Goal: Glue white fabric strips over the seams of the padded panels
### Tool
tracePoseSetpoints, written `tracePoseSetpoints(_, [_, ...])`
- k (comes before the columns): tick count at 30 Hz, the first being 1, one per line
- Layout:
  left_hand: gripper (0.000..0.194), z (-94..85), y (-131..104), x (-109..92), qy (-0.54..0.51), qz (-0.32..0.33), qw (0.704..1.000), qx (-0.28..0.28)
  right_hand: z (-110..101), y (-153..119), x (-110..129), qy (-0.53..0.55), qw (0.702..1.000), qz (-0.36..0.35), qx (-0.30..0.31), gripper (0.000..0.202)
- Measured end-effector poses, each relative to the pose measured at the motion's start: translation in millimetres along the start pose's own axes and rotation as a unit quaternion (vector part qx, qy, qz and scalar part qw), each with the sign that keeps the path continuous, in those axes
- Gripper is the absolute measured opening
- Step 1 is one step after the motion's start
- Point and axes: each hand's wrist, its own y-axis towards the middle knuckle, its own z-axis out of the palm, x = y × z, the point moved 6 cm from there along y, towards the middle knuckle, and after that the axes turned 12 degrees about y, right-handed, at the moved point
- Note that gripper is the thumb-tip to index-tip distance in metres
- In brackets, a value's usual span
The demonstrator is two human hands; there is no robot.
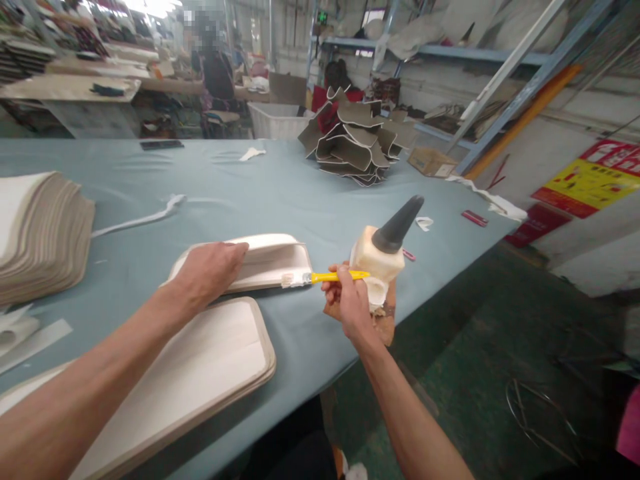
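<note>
My left hand (213, 270) has its fingers closed on the raised flap of a cream padded piece (280, 257) on the table. Held in my right hand (347, 297) is a brush with a yellow handle (327, 277), its white-coated bristles pointing left at the right end of that piece. Just behind my right hand stands a cream plastic bottle (377, 257) with a dark cone-shaped nozzle, and a small white cup (377, 293) sits in front of it on a brown scrap. A flat stack of rounded cream panels (215, 353) lies under my left forearm.
A tall stack of curved panels (45, 233) stands on the left of the blue-green table (240, 193). Toward the back are a pile of grey-brown pieces (355, 143) and a cardboard box (431, 161). The table's edge runs along the right. A person (217, 77) is in the background.
</note>
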Motion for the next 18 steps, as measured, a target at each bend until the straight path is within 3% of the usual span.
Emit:
tracePoseSetpoints(5, [0.054, -33.9, -14, 19, 0.038, -0.061, 0.994, -0.083, 48, 24, -21, 0.016, 0.997, 0.06, 0.047, 0.046])
tracePoseSetpoints(9, [0.053, -57.0, -34, 36, 0.016, -0.092, 0.975, -0.203, 84, 40, -43, 0.012, 0.986, 0.16, 0.053, 0.034])
tracePoseSetpoints(11, [0.053, -62.3, -45, 40, 0.008, -0.091, 0.968, -0.232, 96, 46, -53, -0.004, 0.982, 0.184, 0.048, 0.028])
tracePoseSetpoints(14, [0.052, -66.7, -61, 45, 0.008, -0.095, 0.965, -0.243, 99, 53, -62, -0.034, 0.977, 0.204, 0.044, 0.026])
tracePoseSetpoints(18, [0.044, -66.9, -83, 53, 0.001, -0.106, 0.963, -0.249, 83, 52, -60, -0.09, 0.961, 0.251, 0.077, 0.033])
